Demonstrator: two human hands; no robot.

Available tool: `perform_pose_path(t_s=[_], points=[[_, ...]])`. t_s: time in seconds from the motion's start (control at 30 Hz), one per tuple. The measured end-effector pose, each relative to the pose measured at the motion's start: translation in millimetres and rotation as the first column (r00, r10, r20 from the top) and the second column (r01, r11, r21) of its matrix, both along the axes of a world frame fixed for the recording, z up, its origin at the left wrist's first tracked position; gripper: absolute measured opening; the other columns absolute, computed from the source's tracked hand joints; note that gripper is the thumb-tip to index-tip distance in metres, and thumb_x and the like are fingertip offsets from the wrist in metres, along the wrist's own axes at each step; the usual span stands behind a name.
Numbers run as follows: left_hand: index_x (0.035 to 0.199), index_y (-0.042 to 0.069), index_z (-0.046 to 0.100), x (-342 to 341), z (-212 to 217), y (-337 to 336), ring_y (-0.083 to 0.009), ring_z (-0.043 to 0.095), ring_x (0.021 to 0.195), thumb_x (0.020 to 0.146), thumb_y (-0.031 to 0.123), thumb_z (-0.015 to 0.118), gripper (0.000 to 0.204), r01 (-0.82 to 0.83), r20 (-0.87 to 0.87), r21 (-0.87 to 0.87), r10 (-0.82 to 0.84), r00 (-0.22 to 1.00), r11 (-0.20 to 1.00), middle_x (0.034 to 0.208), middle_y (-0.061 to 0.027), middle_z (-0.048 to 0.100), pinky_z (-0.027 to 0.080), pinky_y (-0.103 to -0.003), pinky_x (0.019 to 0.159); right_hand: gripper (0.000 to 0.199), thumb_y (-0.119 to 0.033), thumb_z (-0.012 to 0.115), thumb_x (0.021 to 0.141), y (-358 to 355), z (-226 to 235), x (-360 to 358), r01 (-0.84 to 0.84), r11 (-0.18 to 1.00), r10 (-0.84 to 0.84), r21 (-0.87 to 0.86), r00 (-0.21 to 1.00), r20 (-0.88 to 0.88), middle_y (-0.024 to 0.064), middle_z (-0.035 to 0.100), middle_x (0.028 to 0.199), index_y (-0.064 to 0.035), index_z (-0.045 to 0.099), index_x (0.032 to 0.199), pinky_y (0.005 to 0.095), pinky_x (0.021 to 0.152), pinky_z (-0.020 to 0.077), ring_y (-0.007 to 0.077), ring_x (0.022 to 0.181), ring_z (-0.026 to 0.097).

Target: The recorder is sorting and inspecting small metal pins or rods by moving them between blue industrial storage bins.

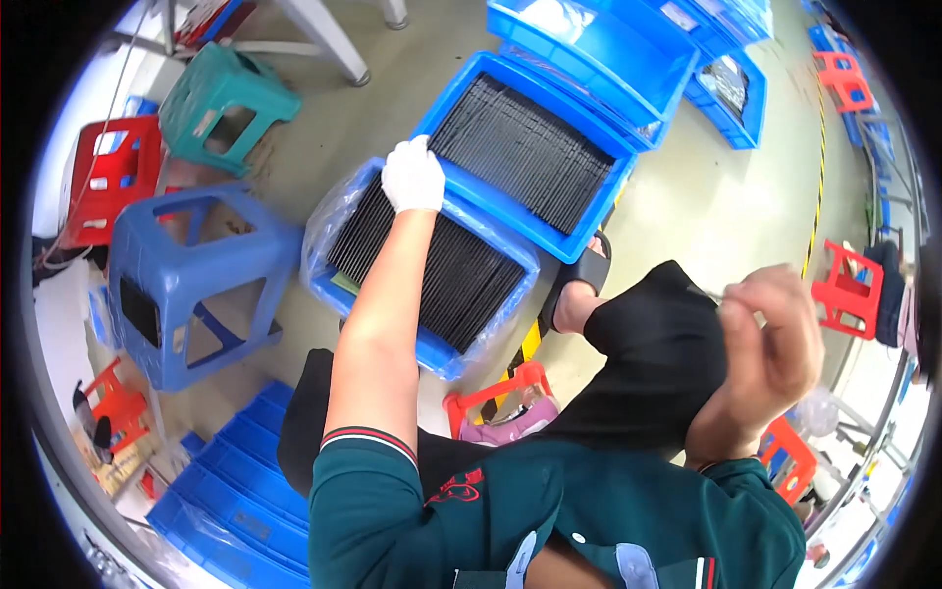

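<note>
My left hand, in a white glove, reaches forward to where two blue bins meet. Its fingers curl down at the left end of the far bin's rim; what they grip is hidden under the glove. The far blue bin holds a packed row of thin black plates. Closer to me, another blue bin, lined with clear plastic, holds more upright black plates. My bare right hand is raised above my right knee, away from the bins. Its fingers are bent into a pinch, with something small and thin faintly visible at the tips.
Stacked blue bins stand beyond the plates. To the left are a blue stool, a green stool and a red stool. Blue trays lie at lower left. My sandalled foot is beside the far bin.
</note>
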State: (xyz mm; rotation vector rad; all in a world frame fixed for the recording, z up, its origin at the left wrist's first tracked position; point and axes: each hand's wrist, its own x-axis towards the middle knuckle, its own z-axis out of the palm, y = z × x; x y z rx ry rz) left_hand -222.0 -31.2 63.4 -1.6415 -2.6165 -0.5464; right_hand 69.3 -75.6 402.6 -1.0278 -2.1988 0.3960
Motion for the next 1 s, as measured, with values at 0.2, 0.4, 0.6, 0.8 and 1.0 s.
perform_pose_path(t_s=[0.2,0.4,0.6,0.8,1.0], points=[[0.102,0.010,0.062,90.8,-26.0,34.4,-0.0308,0.062,0.095,0.083,0.022,0.053,0.024,0.175,0.120,-0.298,-0.145,0.982,0.938,0.099,-0.0125,0.063,0.052,-0.043,0.080,0.020,-0.003,0.078,0.064,-18.8,-47.7,34.7,-0.029,0.927,0.049,-0.374,0.998,0.045,0.0052,0.061,0.073,-0.0069,0.065,0.079,0.0348,0.059,0.0457,0.0238,0.066,0.059],[0.120,-0.001,0.049,185.9,-65.7,68.8,-0.0354,0.061,0.103,0.080,0.024,0.060,0.048,0.180,0.138,-0.595,-0.121,0.983,0.784,0.114,-0.0192,0.056,0.054,-0.045,0.083,0.029,-0.010,0.082,0.061,-1.4,-51.5,63.3,-0.139,0.913,0.163,-0.384,0.986,0.032,0.0058,0.057,0.073,-0.0057,0.065,0.083,0.0338,0.055,0.0430,0.0239,0.062,0.057],[0.142,-0.008,0.026,219.8,-102.6,109.7,-0.0519,0.057,0.105,0.081,0.030,0.061,0.081,0.021,-0.096,-0.834,-0.183,0.978,0.551,0.133,-0.0359,0.040,0.055,-0.054,0.073,0.027,-0.013,0.084,0.061,8.5,-56.3,84.0,-0.149,0.874,0.118,-0.462,0.988,-0.095,0.0042,0.059,0.072,-0.0067,0.068,0.082,0.0304,0.054,0.0428,0.0194,0.061,0.058],[0.126,-0.005,0.045,202.4,-115.8,124.9,-0.0367,0.064,0.098,0.088,0.022,0.055,0.048,0.047,-0.078,-0.708,-0.144,0.987,0.705,0.113,-0.0293,0.057,0.056,-0.053,0.059,0.024,-0.015,0.083,0.061,16.8,-57.1,95.6,-0.125,0.860,0.075,-0.495,0.990,-0.120,0.0031,0.059,0.070,-0.0078,0.068,0.079,0.0292,0.053,0.0407,0.0180,0.060,0.058],[0.108,-0.001,0.058,184.1,-102.4,132.7,-0.0305,0.069,0.094,0.090,0.017,0.051,0.027,0.162,0.097,-0.710,-0.132,0.987,0.685,0.102,-0.0199,0.068,0.056,-0.043,0.074,0.023,-0.014,0.082,0.060,16.3,-56.3,97.6,-0.124,0.862,0.061,-0.492,0.988,-0.142,0.0029,0.059,0.069,-0.0068,0.067,0.077,0.0291,0.052,0.0391,0.0176,0.058,0.057]])
